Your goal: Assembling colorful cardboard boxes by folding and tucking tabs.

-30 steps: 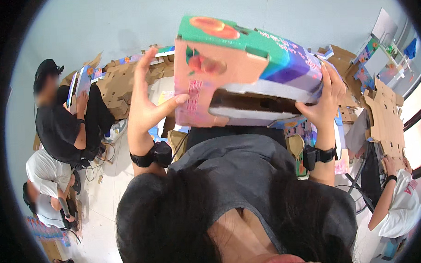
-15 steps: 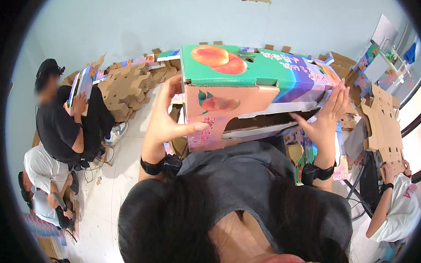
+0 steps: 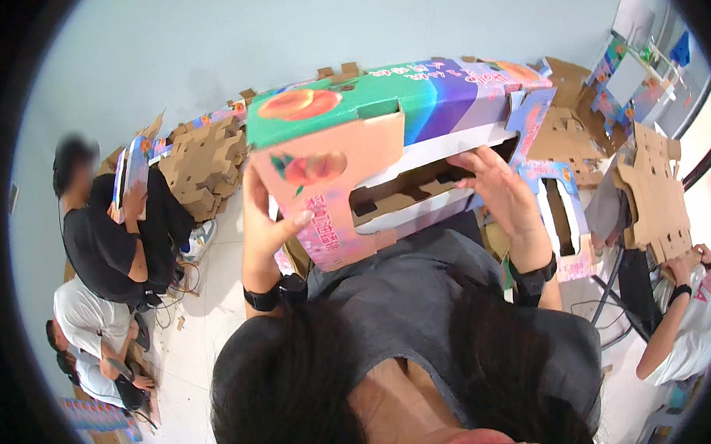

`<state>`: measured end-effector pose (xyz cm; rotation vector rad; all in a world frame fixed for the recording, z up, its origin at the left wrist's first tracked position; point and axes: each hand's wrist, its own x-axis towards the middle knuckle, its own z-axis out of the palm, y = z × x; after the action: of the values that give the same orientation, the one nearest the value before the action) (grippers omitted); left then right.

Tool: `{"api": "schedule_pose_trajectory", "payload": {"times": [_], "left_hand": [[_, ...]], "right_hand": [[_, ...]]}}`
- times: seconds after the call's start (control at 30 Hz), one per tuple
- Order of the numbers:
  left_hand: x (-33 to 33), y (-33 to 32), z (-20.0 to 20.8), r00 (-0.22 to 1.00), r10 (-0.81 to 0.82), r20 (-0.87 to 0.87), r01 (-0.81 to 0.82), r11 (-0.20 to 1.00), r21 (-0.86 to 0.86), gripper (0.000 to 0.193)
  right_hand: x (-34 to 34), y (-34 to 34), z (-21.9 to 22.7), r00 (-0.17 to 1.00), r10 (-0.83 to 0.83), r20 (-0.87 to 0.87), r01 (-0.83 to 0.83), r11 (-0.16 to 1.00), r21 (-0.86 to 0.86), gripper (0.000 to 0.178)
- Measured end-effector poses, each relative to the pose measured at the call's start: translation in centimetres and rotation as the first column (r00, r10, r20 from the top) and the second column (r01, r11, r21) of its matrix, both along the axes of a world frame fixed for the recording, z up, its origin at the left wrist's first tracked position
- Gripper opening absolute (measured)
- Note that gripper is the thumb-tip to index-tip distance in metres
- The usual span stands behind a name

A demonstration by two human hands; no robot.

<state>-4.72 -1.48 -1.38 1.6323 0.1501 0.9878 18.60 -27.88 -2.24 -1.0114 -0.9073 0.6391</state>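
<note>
A printed cardboard fruit box (image 3: 445, 109), green, purple and peach-coloured with peach pictures, is held tilted in front of my chest. Along its near side runs a long opening showing brown cardboard inside. My left hand (image 3: 263, 217) grips the box's left end, thumb on the peach-coloured face and the other fingers mostly hidden behind. At the right part of the opening is my right hand (image 3: 505, 201), its thumb and fingers apart, fingertips reaching over the gap. Whether they touch the cardboard I cannot tell. Both wrists wear black bands.
A pile of flat brown cardboard (image 3: 201, 161) lies along the wall at the left. Another printed box (image 3: 576, 214) stands right of my right hand. Seated people are at the left, one holding printed cardboard (image 3: 135, 179); a person at the right handles a brown sheet (image 3: 653, 192).
The box has shifted left and tilted, its right end raised and its opening turned more into view. My right hand has moved from the box's right end to the opening.
</note>
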Motion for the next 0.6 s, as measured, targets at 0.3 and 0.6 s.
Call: {"api": "schedule_pose_trajectory", "payload": {"times": [0.3,0.6], "left_hand": [[-3.9,1.3,-3.0,0.987,-0.023,-0.157,0.062,0.966,0.249,0.079],[2.3,3.9,-5.2,0.759,0.524,0.387,-0.598,0.327,0.732,0.056]], "right_hand": [[0.3,-1.3,0.9,0.925,0.379,-0.004,-0.376,0.919,0.116,0.109],[-1.1,-1.8,-0.6,0.971,-0.159,-0.181,0.163,0.987,0.007,0.081]]}}
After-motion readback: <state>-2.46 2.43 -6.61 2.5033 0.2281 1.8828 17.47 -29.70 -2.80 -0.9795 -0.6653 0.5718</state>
